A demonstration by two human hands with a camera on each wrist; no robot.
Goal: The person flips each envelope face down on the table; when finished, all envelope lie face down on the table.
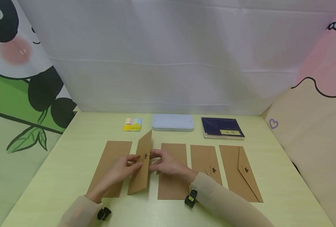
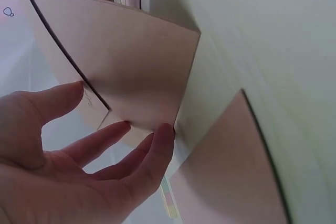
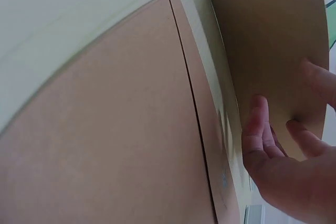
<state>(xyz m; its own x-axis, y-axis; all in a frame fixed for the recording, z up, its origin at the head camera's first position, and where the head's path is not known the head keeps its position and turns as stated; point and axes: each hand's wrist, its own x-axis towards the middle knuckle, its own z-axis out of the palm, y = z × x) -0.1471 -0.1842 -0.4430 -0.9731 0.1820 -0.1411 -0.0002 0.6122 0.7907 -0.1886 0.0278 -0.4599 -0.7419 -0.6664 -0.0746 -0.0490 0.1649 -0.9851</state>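
Observation:
A brown kraft envelope (image 1: 140,176) stands tilted up off the table between both hands, its flap with a small crown print facing left. My left hand (image 1: 122,168) holds it from the flap side, thumb and fingertips on the paper. From the other side, my right hand (image 1: 168,163) holds its plain back; the right wrist view shows the thumb and fingertips against that brown face (image 3: 268,30). Flat beneath my left forearm lies a plain envelope (image 1: 114,157). Another plain envelope (image 1: 173,186) lies under my right hand.
Two envelopes with flap side up lie to the right, one (image 1: 202,157) partly under the right forearm, the other (image 1: 236,176) beyond it. Along the back stand sticky notes (image 1: 132,124), a pale flat case (image 1: 172,122) and a dark blue notebook (image 1: 221,126). A white sheet (image 1: 170,78) hangs behind.

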